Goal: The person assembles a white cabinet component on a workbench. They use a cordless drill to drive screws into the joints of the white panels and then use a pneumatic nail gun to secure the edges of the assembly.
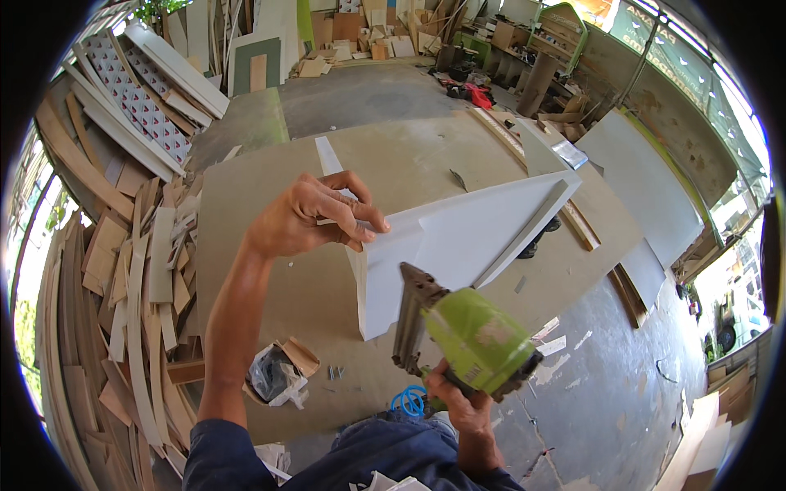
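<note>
My left hand (323,214) reaches over the near upper corner of a white panel frame (467,225), its curled fingers pinching the edge. The frame stands upright on a large brown board, with strips along its edges; a narrow white piece (328,155) shows behind my hand. My right hand (463,403) grips the handle of a green nail gun (479,340) low at the right. The gun's dark nose points up, close to the panel but apparently apart from it. A blue coiled air hose (408,400) lies just below.
A torn box with a plastic bag (282,372) and several loose screws (336,372) lie on the brown board (246,192) at near left. Wood offcuts (151,286) pile up on the left. Long strips (580,222) and a grey-white sheet (634,180) lie to the right.
</note>
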The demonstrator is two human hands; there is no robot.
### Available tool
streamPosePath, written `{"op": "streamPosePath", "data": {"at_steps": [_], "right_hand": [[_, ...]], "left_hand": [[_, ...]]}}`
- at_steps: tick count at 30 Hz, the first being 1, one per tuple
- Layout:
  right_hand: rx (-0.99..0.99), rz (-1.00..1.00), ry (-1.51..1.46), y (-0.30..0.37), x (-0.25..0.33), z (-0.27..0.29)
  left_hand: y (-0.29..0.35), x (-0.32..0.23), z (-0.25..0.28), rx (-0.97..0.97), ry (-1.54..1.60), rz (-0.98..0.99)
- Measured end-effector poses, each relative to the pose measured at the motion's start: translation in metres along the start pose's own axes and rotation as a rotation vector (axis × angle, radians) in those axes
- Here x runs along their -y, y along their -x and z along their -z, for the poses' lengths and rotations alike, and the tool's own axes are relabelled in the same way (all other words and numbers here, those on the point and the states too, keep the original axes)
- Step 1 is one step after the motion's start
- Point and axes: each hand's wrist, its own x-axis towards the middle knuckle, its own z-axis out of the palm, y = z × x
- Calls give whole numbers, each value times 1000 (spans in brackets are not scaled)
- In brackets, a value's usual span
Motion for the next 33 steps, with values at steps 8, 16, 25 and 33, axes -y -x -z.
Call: {"op": "streamPosePath", "data": {"at_steps": [8,16,25,33], "right_hand": [[159,-108,109,-1,0,-7],[135,-116,84,-1,4,-11],[107,-49,61,-4,6,-16],[56,-48,26,-7,6,-10]], "left_hand": [[1,1,2,18,-18,-13],[1,3,0,22,10,-10],[0,3,1,28,-21,-7],[1,1,1,14,-18,15]]}}
